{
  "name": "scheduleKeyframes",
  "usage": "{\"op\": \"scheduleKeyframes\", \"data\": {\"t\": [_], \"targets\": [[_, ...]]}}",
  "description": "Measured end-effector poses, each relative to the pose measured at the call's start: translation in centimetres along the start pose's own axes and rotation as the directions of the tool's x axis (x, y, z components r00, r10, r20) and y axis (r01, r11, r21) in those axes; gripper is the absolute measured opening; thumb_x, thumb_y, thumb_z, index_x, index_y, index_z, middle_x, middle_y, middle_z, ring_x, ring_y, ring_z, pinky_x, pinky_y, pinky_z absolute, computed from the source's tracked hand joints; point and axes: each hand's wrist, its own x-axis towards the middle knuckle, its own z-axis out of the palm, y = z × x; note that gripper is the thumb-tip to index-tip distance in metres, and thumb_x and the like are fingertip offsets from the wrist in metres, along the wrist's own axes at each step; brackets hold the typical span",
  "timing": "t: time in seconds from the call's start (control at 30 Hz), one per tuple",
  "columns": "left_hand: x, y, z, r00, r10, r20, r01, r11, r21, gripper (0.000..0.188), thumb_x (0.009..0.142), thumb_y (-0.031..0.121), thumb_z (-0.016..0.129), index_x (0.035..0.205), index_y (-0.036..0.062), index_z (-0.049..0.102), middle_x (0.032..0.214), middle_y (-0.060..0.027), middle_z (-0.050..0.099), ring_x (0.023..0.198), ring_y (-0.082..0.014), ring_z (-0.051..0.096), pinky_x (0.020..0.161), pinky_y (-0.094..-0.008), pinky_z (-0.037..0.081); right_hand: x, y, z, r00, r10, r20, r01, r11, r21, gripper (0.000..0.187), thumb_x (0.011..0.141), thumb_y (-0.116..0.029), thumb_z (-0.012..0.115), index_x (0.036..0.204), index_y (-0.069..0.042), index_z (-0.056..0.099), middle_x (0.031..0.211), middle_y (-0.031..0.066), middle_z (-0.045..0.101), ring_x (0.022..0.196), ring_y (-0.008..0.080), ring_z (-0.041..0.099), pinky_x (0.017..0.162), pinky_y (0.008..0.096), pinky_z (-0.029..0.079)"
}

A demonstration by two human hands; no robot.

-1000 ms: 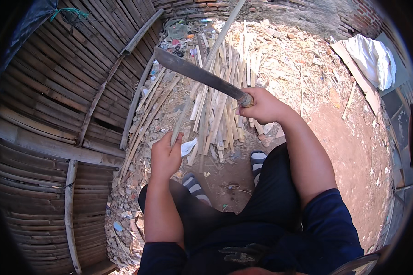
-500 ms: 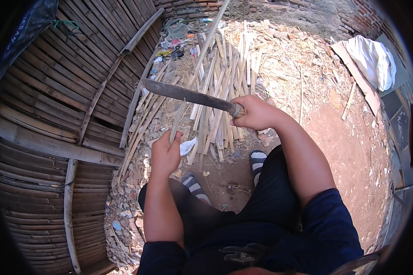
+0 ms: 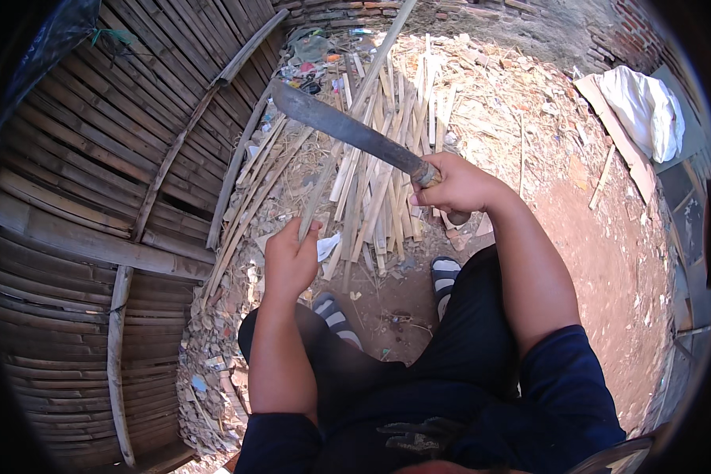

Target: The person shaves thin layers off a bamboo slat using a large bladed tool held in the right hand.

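My left hand (image 3: 291, 261) is closed around the near end of a long bamboo strip (image 3: 316, 197), which slants up and away past the top edge of the view. In my right hand (image 3: 464, 189) is a machete (image 3: 351, 132), gripped by its worn handle. Its broad dark blade points far left and passes over the strip; whether the two touch, I cannot tell. Beneath both hands, a loose pile of split bamboo strips (image 3: 383, 197) lies on the ground.
A bamboo-slat wall (image 3: 95, 174) runs along the left, and a brick wall (image 3: 521, 16) closes off the back. Rubble and litter surround the pile. A white sack (image 3: 640, 110) rests at the far right beside cardboard (image 3: 616, 142). My sandalled feet (image 3: 445, 276) are just before the pile.
The machete has risen, its tip swinging up and slightly right, and my right hand has shifted a little right. My left hand still holds the strip, almost in the same place.
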Motion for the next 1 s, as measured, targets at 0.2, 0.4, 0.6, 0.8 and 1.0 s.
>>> {"op": "scheduleKeyframes", "data": {"t": [0.2,0.4,0.6,0.8,1.0], "targets": [[0.0,1.3,0.0,0.991,-0.11,0.08,0.114,0.992,-0.046,0.029,0.105,0.026,0.064,0.112,0.0004,0.076,0.071,-0.0062,0.063,0.068,-0.013,0.056,0.067,-0.0341,0.048,0.2,0.6,1.6,0.997,0.009,0.073,0.004,0.985,-0.172,0.024,0.088,-0.013,0.081,0.101,-0.004,0.063,0.066,-0.0013,0.056,0.056,0.0104,0.056,0.05,0.0317,0.044],[0.1,0.7,0.4,1.0,-0.005,0.03,0.007,0.999,-0.052,0.034,0.104,0.033,0.065,0.114,0.0019,0.075,0.071,-0.0157,0.069,0.063,-0.022,0.064,0.064,-0.0383,0.05,0.1,0.3,0.6,0.992,-0.091,0.083,0.104,0.979,-0.174,0.02,0.086,-0.012,0.084,0.091,-0.005,0.066,0.071,0.0011,0.066,0.061,0.0106,0.062,0.057,0.0306,0.05],[-0.1,1.9,-0.1,0.988,-0.103,0.114,0.121,0.98,-0.158,0.031,0.1,0.022,0.07,0.125,0.0037,0.072,0.073,-0.003,0.061,0.073,-0.0106,0.056,0.069,-0.0298,0.048,-0.4,-0.2,0.7,0.995,-0.049,0.085,0.059,0.992,-0.115,0.019,0.087,-0.011,0.083,0.091,-0.006,0.065,0.071,0.0007,0.065,0.061,0.0092,0.061,0.056,0.0296,0.049],[-0.2,2.1,-0.3,0.984,0.09,-0.157,-0.083,0.995,0.047,0.056,0.094,0.028,0.075,0.142,0.0044,0.06,0.107,-0.0165,0.07,0.082,-0.0305,0.07,0.077,-0.0436,0.055,-1.5,-1.3,0.7,0.995,-0.084,0.049,0.087,0.994,-0.065,0.02,0.087,-0.009,0.082,0.092,-0.006,0.064,0.071,0.0003,0.065,0.053,0.0069,0.053,0.045,0.0272,0.038],[-1.1,2.3,-1.6,0.944,0.2,-0.263,-0.108,0.939,0.326,0.054,0.093,0.031,0.074,0.14,0.0052,0.062,0.106,-0.0173,0.074,0.081,-0.0359,0.073,0.074,-0.0477,0.055,-2.9,-1.9,-0.2,0.998,-0.037,-0.049,0.039,0.998,0.043,0.021,0.086,-0.007,0.082,0.095,-0.007,0.063,0.069,-0.0027,0.057,0.049,0.0052,0.045,0.041,0.0268,0.03]]}}
